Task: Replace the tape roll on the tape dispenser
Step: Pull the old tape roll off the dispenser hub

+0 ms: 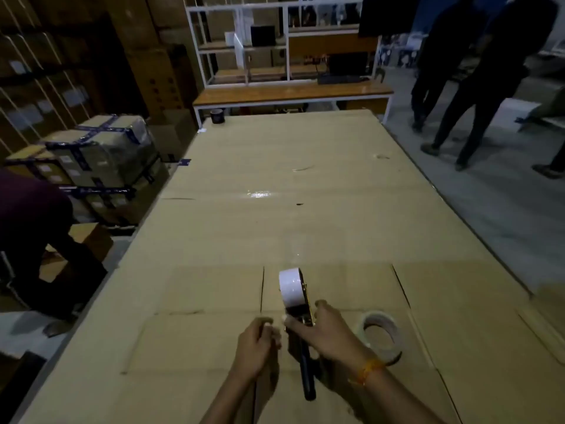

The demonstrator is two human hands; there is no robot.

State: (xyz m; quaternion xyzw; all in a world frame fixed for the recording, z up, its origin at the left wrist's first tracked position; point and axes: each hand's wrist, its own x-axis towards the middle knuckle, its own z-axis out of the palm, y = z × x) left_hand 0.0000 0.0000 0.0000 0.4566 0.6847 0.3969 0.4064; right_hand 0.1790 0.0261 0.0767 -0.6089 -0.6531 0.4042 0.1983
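My right hand [328, 333] is clamped over the tape dispenser [302, 338], its handle running back toward me, new roll [290, 288] just beyond my fingertips; left hand [255, 344] pinched beside it, contents unclear.

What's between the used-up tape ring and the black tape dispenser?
Head view: the right hand, gripping the black tape dispenser, sits between it and the nearly empty tape ring.

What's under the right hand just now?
The right hand covers the dispenser body below the white roll. Its black handle sticks out beneath; the parts under the palm are hidden.
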